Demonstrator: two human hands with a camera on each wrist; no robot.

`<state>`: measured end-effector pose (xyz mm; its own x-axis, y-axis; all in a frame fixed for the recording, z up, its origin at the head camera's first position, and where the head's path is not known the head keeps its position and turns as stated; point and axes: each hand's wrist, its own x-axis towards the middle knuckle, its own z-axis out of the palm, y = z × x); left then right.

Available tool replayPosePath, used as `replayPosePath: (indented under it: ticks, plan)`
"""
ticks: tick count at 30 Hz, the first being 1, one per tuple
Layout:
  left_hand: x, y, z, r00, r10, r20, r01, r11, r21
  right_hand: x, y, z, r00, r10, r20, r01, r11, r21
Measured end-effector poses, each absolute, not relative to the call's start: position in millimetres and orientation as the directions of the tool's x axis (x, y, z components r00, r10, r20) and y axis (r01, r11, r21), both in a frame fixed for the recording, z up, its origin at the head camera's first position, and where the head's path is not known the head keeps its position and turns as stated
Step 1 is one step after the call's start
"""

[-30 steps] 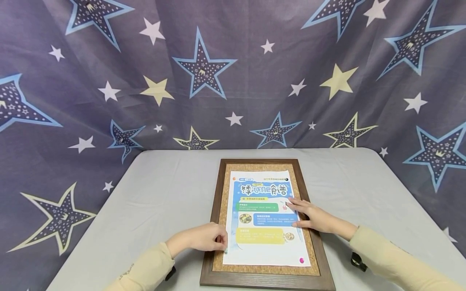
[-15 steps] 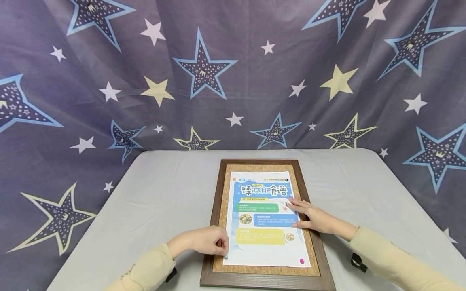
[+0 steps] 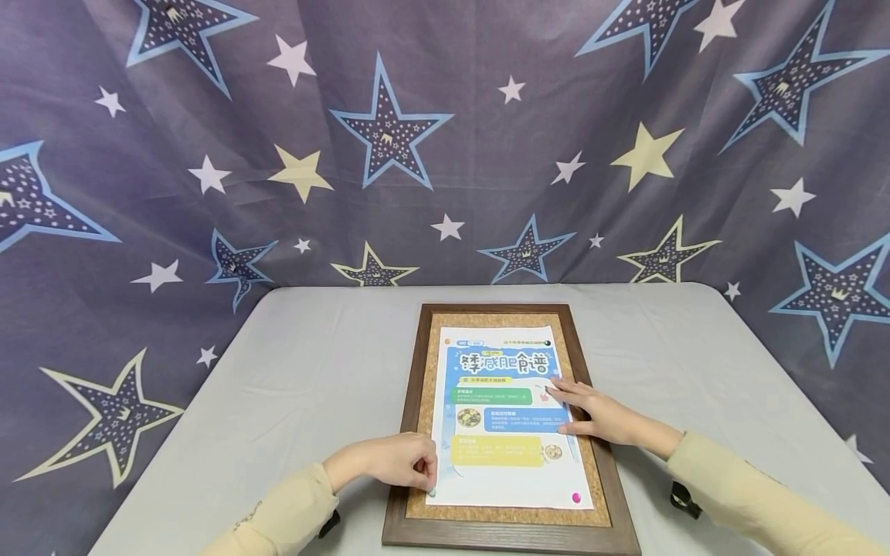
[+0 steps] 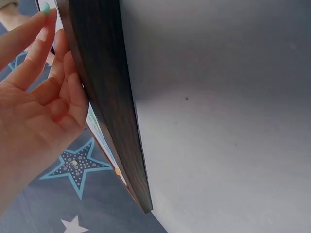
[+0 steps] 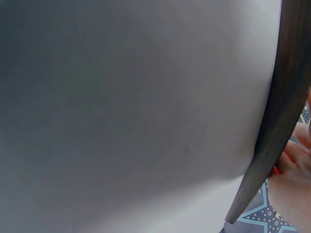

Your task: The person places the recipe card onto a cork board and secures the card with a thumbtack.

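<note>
A printed poster [image 3: 511, 486] with blue, green and yellow panels lies on a cork board [image 3: 514, 516] with a dark wooden frame [image 3: 511, 534]. At the poster's lower left corner, my left hand [image 3: 398, 459] pinches a pale green pushpin [image 4: 46, 8] between thumb and index finger, its other fingers curled against the frame's side. My right hand [image 3: 601, 415] rests with spread fingers on the poster's right edge. An orange pushpin [image 3: 447, 341], a black pushpin [image 3: 547, 343] and a magenta pushpin [image 3: 576, 498] sit at the other corners.
The board lies on a table with a light grey cover [image 3: 334, 347]. Behind it hangs a dark curtain [image 3: 473, 185] printed with stars. A black wrist strap [image 3: 684, 500] shows below the right sleeve [image 3: 737, 486].
My left hand has shifted slightly down and right along the poster's left edge with the green pushpin, then stayed there. The right hand has kept its place.
</note>
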<state>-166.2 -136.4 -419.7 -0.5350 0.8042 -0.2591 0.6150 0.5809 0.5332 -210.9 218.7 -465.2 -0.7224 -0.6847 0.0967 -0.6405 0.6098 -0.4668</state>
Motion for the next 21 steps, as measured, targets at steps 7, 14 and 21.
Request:
replayPosePath:
  ticks: [7,14,21]
  plan:
    - [-166.4,-135.7,-420.5,-0.539,0.8,-0.264,0.612,0.587,0.53,-211.6,218.9,-465.6,-0.722,-0.685,0.095,-0.642,0.612,-0.462]
    - [-166.7,-135.3,-422.5,-0.552,0.793,-0.257,0.612,0.595,0.52,-211.1,219.5,-465.0,-0.721,-0.685,0.1,-0.647,0.614,-0.453]
    - [-165.8,-136.0,-425.3,-0.56,0.79,-0.249,0.614,0.598,0.516,-211.3,219.1,-465.5,-0.726,-0.682,0.093,-0.64,0.619,-0.455]
